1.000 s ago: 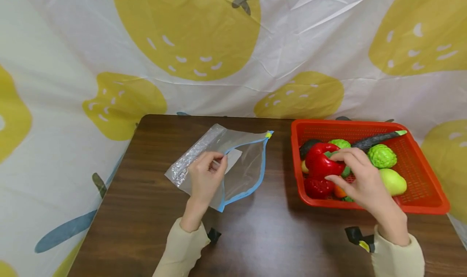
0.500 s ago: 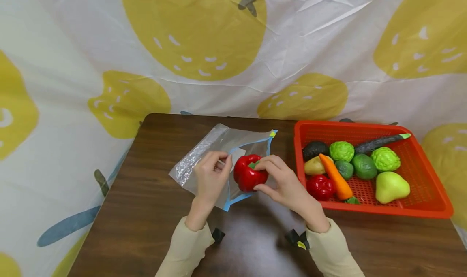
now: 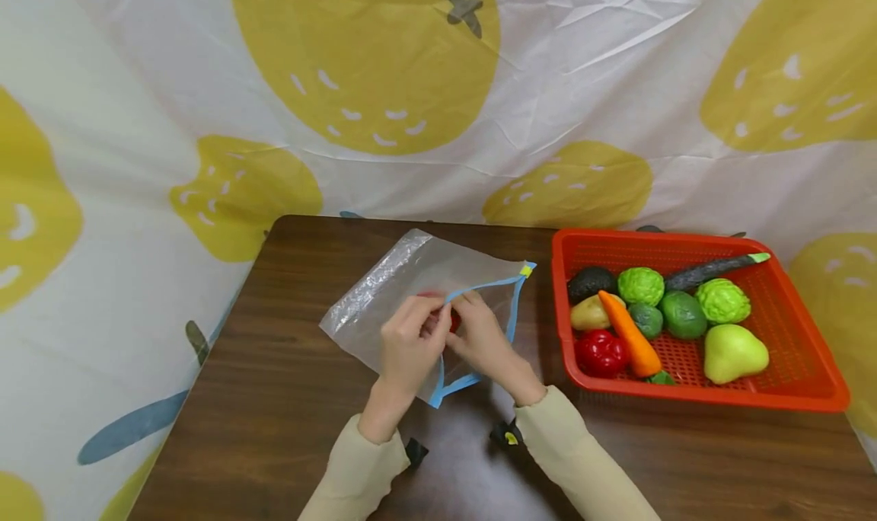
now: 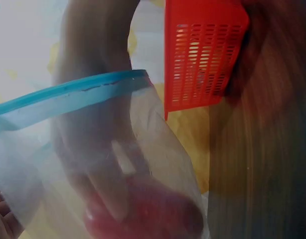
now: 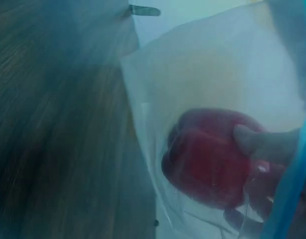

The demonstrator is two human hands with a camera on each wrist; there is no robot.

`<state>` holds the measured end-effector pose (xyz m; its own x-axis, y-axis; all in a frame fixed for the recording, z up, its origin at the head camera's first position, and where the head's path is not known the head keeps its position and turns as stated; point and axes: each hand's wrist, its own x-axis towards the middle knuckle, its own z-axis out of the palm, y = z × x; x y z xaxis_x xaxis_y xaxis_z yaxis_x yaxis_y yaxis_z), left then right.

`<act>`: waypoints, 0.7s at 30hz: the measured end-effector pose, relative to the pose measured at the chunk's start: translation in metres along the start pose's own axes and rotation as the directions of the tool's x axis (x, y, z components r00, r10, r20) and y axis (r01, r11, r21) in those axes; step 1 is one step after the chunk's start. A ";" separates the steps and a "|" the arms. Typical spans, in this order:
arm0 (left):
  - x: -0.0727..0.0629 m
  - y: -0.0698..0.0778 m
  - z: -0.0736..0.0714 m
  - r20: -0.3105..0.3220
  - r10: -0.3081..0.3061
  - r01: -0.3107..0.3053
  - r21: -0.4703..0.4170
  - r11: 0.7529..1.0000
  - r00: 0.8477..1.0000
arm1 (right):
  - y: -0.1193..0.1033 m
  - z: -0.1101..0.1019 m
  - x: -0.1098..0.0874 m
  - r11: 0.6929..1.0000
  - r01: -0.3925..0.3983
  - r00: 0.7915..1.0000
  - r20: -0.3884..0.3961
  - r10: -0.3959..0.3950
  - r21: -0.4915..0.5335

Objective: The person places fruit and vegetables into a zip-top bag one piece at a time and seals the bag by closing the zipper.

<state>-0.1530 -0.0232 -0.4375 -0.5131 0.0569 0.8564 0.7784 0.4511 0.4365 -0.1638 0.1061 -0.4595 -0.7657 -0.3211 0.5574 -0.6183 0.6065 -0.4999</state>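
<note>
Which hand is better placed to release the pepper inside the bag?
Probably the right hand: it grips the red pepper inside the bag, while the left hand pinches the bag's blue rim.

both hands [image 3: 411,344] [image 3: 485,344] curled, close together

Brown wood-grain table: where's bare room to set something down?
Free: table left of the clear blue-edged plastic bag; near side of the red plastic basket. Crowded: bag's mouth, with left hand and right hand; basket's left half, mixed produce.
</note>
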 end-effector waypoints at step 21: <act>-0.014 0.012 0.006 0.048 0.231 -0.231 -0.014 0.973 0.972 | 0.004 0.056 0.042 0.945 -0.294 0.954 0.111 0.280 0.142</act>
<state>-0.1387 -0.0136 -0.4459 -0.3359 0.2023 0.9199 0.8808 0.4136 0.2307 -0.2084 0.0542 -0.4752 -0.9228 -0.2177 0.3178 -0.3847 0.5642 -0.7305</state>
